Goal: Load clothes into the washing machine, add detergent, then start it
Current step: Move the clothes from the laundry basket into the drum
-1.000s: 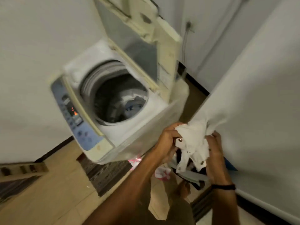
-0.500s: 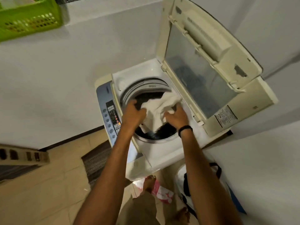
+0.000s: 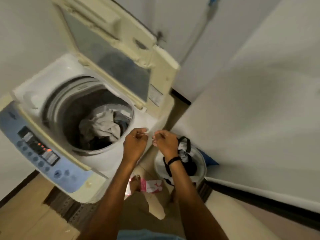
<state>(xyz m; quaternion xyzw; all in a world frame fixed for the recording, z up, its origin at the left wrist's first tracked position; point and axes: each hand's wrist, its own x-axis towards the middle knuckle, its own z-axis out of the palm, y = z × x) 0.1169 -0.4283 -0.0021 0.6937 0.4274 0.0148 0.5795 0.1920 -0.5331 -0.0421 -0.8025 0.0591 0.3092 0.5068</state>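
White plastic forms the washing machine (image 3: pixel 72 108) filling the left half of the frame, its lid (image 3: pixel 110 54) raised upright toward the upper centre. Pale and dark clothes (image 3: pixel 102 129) lie inside the drum, left of centre. At lower right, a white laundry bag (image 3: pixel 199 163) on the floor holds more dark garments. Your left hand (image 3: pixel 135 144) and right hand (image 3: pixel 166 142) sit just right of the drum opening, near each other, fingers curled inward and empty; the blur hides whether fingertips touch.
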